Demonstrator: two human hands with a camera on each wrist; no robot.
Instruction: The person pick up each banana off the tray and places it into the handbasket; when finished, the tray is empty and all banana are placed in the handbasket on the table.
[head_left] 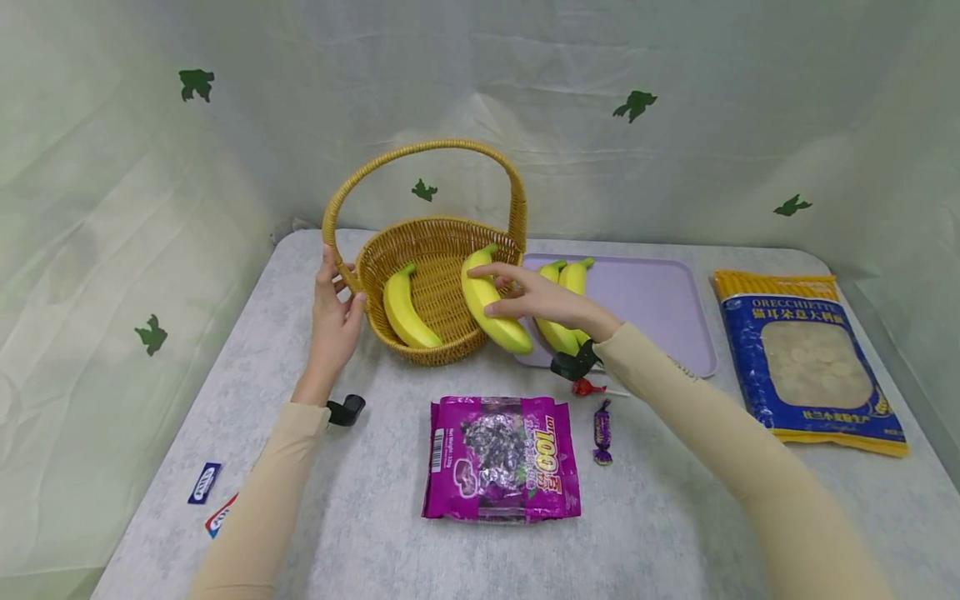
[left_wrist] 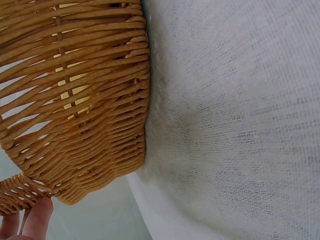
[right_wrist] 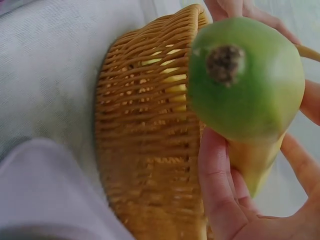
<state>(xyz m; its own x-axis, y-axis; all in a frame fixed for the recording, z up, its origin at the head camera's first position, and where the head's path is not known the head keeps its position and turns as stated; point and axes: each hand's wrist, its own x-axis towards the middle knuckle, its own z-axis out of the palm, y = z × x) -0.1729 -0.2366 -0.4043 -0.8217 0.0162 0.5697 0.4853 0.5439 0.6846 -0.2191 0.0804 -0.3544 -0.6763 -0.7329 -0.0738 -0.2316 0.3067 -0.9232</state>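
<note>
I watch the right hand [head_left: 536, 293] reach in from the side, thumb and fingers pinching a banana [head_left: 478, 293] over the right rim of the wicker basket [head_left: 431, 358], while the left hand [head_left: 337, 315] grips the foot of its handle [head_left: 423, 147]. The banana is yellow and gently curved, its near end green with a dark brown tip.

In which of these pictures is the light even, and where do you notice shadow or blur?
Head view: soft, fairly even light, with the large print on the blue-and-yellow bag readable; left wrist view: a soft shadow on the table beside the basket; right wrist view: the basket's lower part is blurred, and the banana in the right hand looks large, close to the lens.
</note>
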